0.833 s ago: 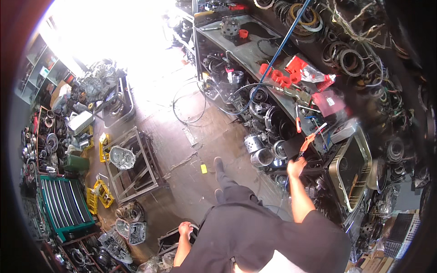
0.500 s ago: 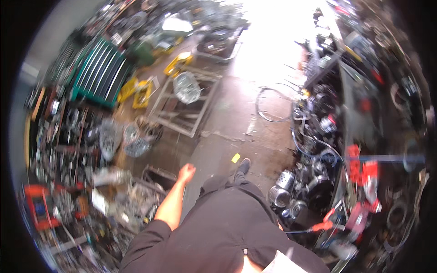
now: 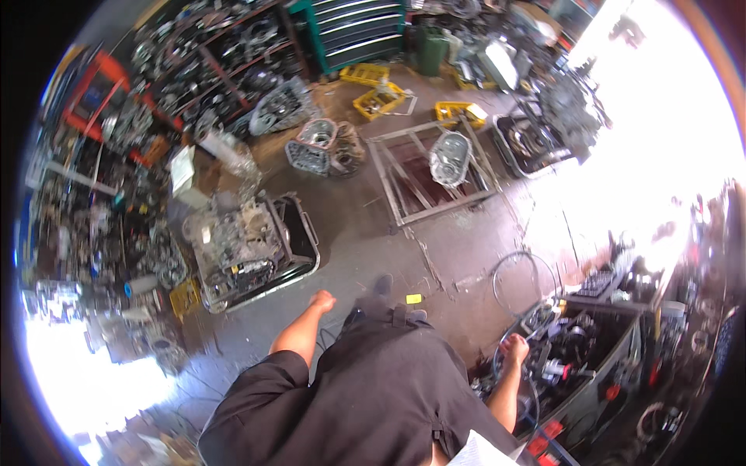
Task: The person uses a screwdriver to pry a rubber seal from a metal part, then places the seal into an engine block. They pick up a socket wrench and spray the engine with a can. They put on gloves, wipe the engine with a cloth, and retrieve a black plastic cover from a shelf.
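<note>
My left hand (image 3: 323,300) hangs over the floor at my left side, its fingers curled closed with nothing visible in them. Nearest to it is a black-rimmed tray (image 3: 312,233) bearing a dirty metal gearbox assembly (image 3: 237,233). Out to the right, my right hand (image 3: 514,349) is also closed, and no object shows in its fingers. Below it in the picture passes a thin dark hose or cable (image 3: 536,396). Beside that hand stands a dark bin (image 3: 622,349) of metal parts; whether the hand touches anything there, I cannot tell.
A yellow piece (image 3: 413,299) lies by my shoes. Ahead, a metal frame (image 3: 400,210) carries a cast housing (image 3: 451,158). More housings (image 3: 309,155), yellow crates (image 3: 365,74) and a green drawer cabinet (image 3: 357,35) stand beyond. A hose loop (image 3: 497,283) lies on the right.
My view has swung to the left, so the frame and cabinet now appear farther right. My right hand has come into sight; my left hand remains closed at my side.
</note>
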Action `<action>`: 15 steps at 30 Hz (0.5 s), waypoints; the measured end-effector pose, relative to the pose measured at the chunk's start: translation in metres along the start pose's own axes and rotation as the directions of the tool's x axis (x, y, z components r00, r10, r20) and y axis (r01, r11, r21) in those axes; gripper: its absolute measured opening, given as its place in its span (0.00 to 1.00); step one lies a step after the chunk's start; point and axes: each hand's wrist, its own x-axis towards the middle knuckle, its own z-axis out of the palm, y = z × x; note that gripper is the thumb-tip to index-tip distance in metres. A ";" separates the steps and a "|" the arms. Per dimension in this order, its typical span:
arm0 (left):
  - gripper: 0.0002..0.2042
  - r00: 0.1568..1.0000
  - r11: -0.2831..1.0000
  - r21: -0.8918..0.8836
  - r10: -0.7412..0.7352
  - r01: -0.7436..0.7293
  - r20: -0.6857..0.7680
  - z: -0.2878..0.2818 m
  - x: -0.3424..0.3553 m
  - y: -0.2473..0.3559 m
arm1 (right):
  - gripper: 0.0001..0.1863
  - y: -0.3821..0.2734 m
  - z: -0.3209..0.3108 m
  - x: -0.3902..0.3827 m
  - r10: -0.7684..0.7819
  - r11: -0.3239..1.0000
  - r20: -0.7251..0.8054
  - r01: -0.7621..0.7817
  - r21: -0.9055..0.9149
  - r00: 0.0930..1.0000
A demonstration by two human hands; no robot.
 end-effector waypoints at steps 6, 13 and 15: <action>0.18 0.894 0.728 -0.642 -0.424 0.240 -0.146 0.044 -0.080 -0.058 | 0.12 0.060 0.050 0.078 0.265 0.933 0.381 -0.136 -0.333 0.886; 0.11 0.700 0.401 -0.908 -0.614 -0.123 -0.366 0.169 -0.182 -0.010 | 0.09 0.085 0.129 0.166 0.594 0.327 0.328 0.152 -0.933 0.735; 0.11 0.637 0.576 -0.814 -0.656 0.076 -0.405 0.233 -0.215 -0.014 | 0.06 0.057 0.158 0.138 0.703 0.423 0.576 0.406 -0.810 0.418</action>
